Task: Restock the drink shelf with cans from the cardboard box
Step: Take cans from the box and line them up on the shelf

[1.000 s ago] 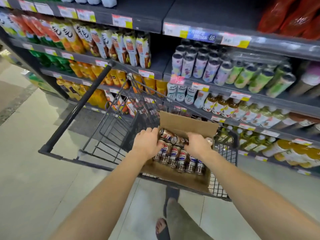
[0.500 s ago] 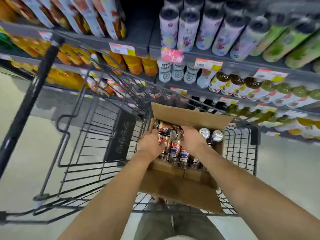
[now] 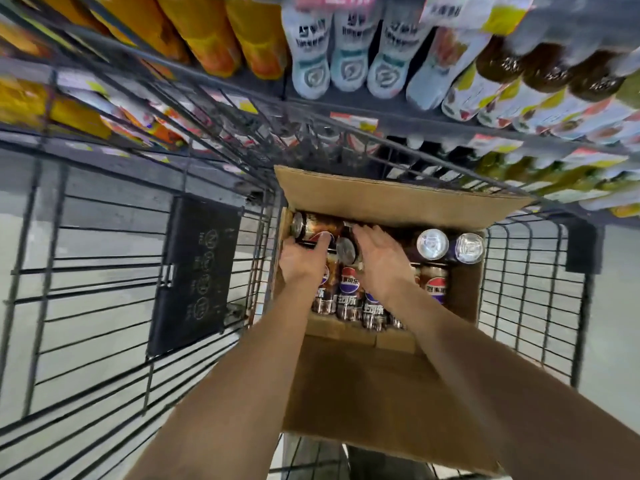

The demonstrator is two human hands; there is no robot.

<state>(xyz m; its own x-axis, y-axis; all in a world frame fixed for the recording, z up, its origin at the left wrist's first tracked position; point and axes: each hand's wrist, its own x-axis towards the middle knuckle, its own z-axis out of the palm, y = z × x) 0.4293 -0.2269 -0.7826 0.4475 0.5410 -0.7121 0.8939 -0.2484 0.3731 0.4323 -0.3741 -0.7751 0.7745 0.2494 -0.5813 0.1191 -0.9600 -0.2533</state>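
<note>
Left hand: I log it inside the cardboard box, fingers curled round a dark can lying on its side, thumb pressed on the can's logo. Right hand: mostly flat, fingers spread and loosely bent, palm down over a second can whose silver end faces me; I cannot tell whether it has a real hold on it. Box contents: a row of cans lying flat with their labels up beneath both hands, plus 2 upright cans standing side by side at the far right corner, silver tops showing. Box location: right side of a wire trolley, flaps open front and back. Black placard hangs on the trolley's inner panel, left of the box. Drink shelf sits just beyond the trolley, stocked with orange bottles and white bottles; view blurred there.
</note>
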